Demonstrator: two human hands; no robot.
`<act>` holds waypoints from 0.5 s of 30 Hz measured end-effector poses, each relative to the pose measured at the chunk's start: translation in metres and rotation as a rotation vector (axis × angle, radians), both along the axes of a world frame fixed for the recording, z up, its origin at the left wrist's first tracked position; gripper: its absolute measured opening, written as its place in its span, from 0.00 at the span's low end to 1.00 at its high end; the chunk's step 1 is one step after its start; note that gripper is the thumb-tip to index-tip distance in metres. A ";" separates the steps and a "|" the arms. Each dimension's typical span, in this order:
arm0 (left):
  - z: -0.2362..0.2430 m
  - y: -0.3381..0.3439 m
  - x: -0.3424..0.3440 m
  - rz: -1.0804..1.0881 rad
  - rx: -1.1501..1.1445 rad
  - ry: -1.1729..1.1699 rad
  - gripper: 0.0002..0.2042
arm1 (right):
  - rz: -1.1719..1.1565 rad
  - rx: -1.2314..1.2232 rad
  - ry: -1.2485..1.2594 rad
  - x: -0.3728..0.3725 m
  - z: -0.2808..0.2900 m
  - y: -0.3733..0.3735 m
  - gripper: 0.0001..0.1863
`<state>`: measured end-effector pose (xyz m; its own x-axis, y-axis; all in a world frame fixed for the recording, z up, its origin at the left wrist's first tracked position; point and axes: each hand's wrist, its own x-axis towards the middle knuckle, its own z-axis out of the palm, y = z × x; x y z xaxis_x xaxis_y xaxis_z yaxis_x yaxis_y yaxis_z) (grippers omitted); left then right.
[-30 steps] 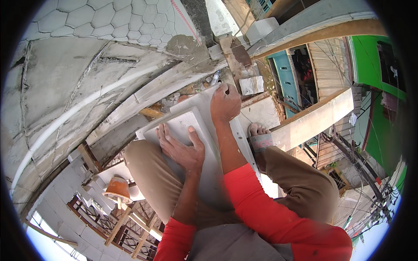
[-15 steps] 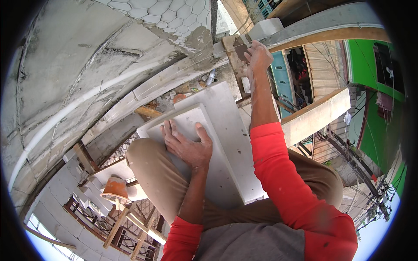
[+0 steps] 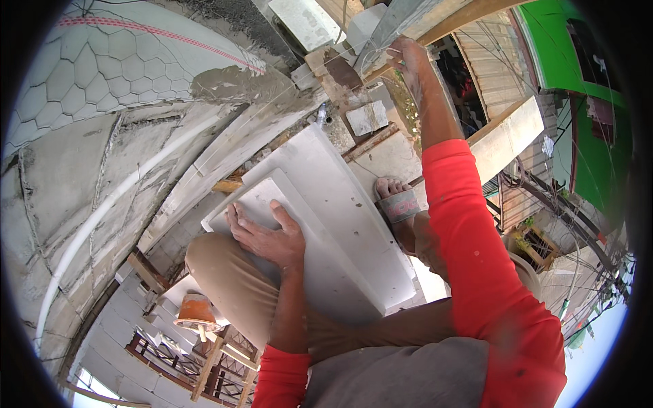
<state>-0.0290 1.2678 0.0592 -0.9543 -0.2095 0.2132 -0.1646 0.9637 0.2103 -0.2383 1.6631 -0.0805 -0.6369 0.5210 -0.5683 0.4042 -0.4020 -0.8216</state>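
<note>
Two pale grey slabs lie stacked across my lap, the smaller upper slab (image 3: pixel 320 238) over the larger lower slab (image 3: pixel 340 183). My left hand (image 3: pixel 269 234) rests flat on the upper slab near its far left end, fingers spread. Far ahead to the right, my right hand (image 3: pixel 411 58) reaches out beside a long grey beam (image 3: pixel 401 30), its fingers bent together. A thin string passes near those fingers, and what they hold is too small to make out. Close by are a mortar-stained board (image 3: pixel 337 71) and a broken white block piece (image 3: pixel 367 118).
A rough block wall (image 3: pixel 75 160) with a white pipe (image 3: pixel 95 221) curves along the left. An orange bucket (image 3: pixel 197 311) stands lower left near timber framing. My sandalled foot (image 3: pixel 394 200) is right of the slabs. Cables (image 3: pixel 578 238) and a green building (image 3: pixel 564 54) lie beyond at right.
My view has shifted, bringing the sandalled foot and broken block piece into sight. My right hand has moved farther forward along the beam. The left hand stays on the upper slab.
</note>
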 end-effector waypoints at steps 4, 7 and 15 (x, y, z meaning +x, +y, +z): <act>0.001 0.001 0.000 -0.006 0.000 0.008 0.33 | 0.274 -0.073 -0.052 -0.006 0.004 0.022 0.21; 0.007 0.005 -0.003 -0.036 -0.006 0.032 0.31 | 0.430 -0.097 -0.094 -0.016 0.008 0.038 0.21; 0.021 0.113 -0.092 -0.231 0.752 -0.205 0.14 | 0.486 -0.097 -0.077 -0.030 -0.024 0.067 0.19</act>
<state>-0.1212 1.3804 0.0804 -0.9958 -0.0202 -0.0895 -0.0841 0.5913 0.8021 -0.2683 1.7306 -0.1047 -0.7473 0.1169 -0.6541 0.6214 -0.2257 -0.7503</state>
